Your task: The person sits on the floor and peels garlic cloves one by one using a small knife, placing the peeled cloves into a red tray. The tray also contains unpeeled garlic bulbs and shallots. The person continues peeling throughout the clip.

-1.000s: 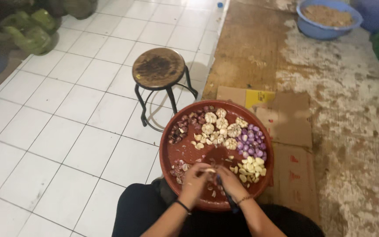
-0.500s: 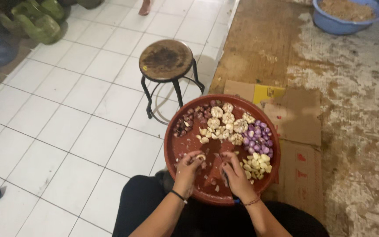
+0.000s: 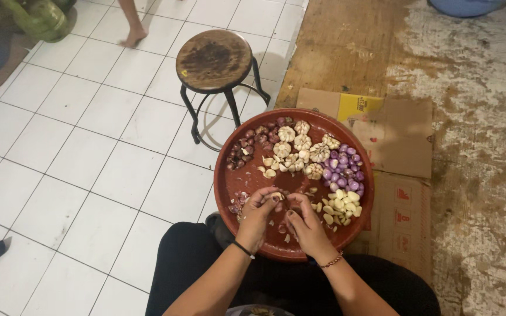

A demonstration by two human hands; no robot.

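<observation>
Left hand (image 3: 257, 213) pinches a papery garlic clove (image 3: 276, 196) – right hand (image 3: 307, 225) curled alongside, grip unclear – over round red-brown tray (image 3: 244, 175).

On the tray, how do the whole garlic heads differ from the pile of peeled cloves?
The whole garlic heads are round, ribbed bulbs with whitish papery skin; the peeled cloves are small, smooth, pale yellow single pieces. The heads lie at the far middle of the red round tray; the cloves are heaped near its right edge, close to the right hand. Both rest on the same tray, untouched by either hand.
</observation>
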